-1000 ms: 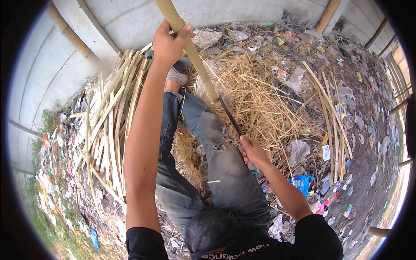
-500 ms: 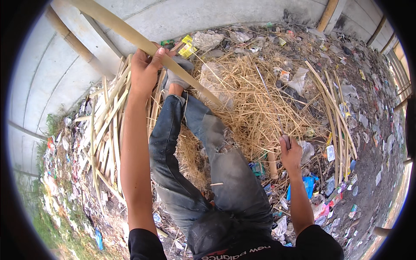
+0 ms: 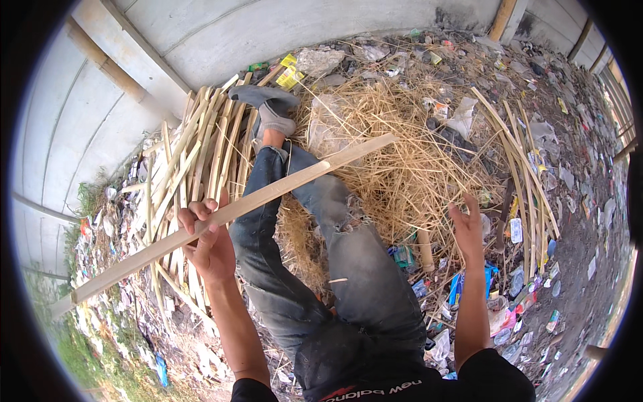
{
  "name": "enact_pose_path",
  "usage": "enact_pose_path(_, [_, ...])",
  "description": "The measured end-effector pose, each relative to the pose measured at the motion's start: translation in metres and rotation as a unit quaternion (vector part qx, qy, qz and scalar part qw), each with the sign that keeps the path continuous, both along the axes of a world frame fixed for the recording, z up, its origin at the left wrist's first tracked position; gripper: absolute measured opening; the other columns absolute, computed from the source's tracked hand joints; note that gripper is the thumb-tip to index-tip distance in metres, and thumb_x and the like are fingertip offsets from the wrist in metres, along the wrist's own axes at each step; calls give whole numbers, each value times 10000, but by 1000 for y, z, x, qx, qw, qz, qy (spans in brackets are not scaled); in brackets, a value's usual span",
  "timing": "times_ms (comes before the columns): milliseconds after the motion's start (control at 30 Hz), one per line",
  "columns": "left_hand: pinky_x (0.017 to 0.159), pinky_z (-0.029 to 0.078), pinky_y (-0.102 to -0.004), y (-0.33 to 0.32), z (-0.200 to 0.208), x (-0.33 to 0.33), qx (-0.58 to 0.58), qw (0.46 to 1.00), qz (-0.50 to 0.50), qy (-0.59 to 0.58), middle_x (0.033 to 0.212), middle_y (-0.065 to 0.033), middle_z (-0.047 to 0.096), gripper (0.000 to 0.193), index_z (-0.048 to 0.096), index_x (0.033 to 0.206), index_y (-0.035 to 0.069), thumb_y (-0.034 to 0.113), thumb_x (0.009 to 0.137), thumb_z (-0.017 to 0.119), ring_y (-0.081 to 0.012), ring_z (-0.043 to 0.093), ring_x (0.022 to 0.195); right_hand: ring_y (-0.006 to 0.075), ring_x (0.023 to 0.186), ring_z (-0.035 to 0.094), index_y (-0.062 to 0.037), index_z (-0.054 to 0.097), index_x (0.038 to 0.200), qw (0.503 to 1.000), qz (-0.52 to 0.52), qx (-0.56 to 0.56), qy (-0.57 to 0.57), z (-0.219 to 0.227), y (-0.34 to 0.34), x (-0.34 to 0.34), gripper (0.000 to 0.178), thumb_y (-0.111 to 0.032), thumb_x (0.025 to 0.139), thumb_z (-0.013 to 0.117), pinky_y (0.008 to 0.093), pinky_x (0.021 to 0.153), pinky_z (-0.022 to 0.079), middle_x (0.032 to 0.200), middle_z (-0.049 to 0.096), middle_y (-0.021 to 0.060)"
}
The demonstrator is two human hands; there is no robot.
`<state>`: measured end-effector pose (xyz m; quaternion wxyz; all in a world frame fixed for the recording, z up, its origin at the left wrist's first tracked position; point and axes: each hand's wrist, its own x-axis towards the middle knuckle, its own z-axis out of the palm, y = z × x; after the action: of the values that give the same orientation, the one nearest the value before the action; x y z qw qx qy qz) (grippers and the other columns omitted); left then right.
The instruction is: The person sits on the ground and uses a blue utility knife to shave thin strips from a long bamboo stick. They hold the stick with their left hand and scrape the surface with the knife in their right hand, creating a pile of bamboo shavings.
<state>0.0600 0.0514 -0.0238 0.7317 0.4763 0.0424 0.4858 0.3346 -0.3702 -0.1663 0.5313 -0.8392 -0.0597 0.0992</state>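
Note:
My left hand (image 3: 209,242) grips a long pale bamboo strip (image 3: 288,183) between thumb and fingers. The strip slants across my legs, its far end over the straw-like shavings. At right, my right hand (image 3: 470,226) is raised with thumb and fingers apart, holding nothing. Just beyond it lies a long-bladed knife (image 3: 504,218), its dark length beside several bamboo strips (image 3: 528,181). A larger pile of bamboo strips (image 3: 181,167) rests on the ground to the left.
A heap of thin bamboo shavings (image 3: 395,161) spreads ahead of my legs (image 3: 368,268). A short bamboo piece (image 3: 424,250) stands among litter by my right knee. Plastic scraps cover the ground. A grey panel wall (image 3: 268,37) with bamboo posts (image 3: 114,70) runs along the back.
My left hand has come back toward me and lower, bringing the bamboo strip across my legs. My right hand has let go of the knife, now lying at the right.

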Motion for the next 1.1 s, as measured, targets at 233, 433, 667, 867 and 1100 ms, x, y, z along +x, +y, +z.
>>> enact_pose_path(233, [1308,256,-622,-72,-56,-16,-111,993,9,-25,978,-30,515,357,415,806,156,-136,694,587,-254,596,1184,264,907,764,-30,277,1610,917,84,290,261,45,145,-34,818,-335,1009,740,382,792,620,1340,616,226])
enact_pose_path(433, [1335,217,-577,-105,-94,-54,-149,989,4,16,900,-9,664,385,424,824,149,-185,665,530,-231,662,1179,205,759,733,-15,40,1619,922,49,332,192,13,171,-38,1040,-135,935,813,301,648,612,1060,702,194])
enact_pose_path(667, [1314,260,-560,-109,-113,-55,-176,983,-43,10,1033,-68,787,342,521,772,136,-200,775,585,-263,698,1225,192,712,700,-63,-115,1600,943,23,290,162,25,175,-52,1135,-102,934,804,307,606,595,1013,685,205])
enact_pose_path(867, [1250,379,-530,-76,-90,-41,-217,975,46,-21,1222,-139,739,299,546,1258,75,40,963,583,-292,676,1245,175,661,655,-109,-67,1601,925,-107,329,158,-10,146,-18,1041,-131,973,762,323,590,593,1002,668,154])
enact_pose_path(1100, [1030,507,-422,-32,-87,-52,-281,947,104,-117,942,-30,525,205,520,1125,87,292,1122,532,-172,547,888,143,720,650,-52,312,1502,923,-162,325,127,-23,106,0,680,-159,994,751,327,643,586,988,686,100])
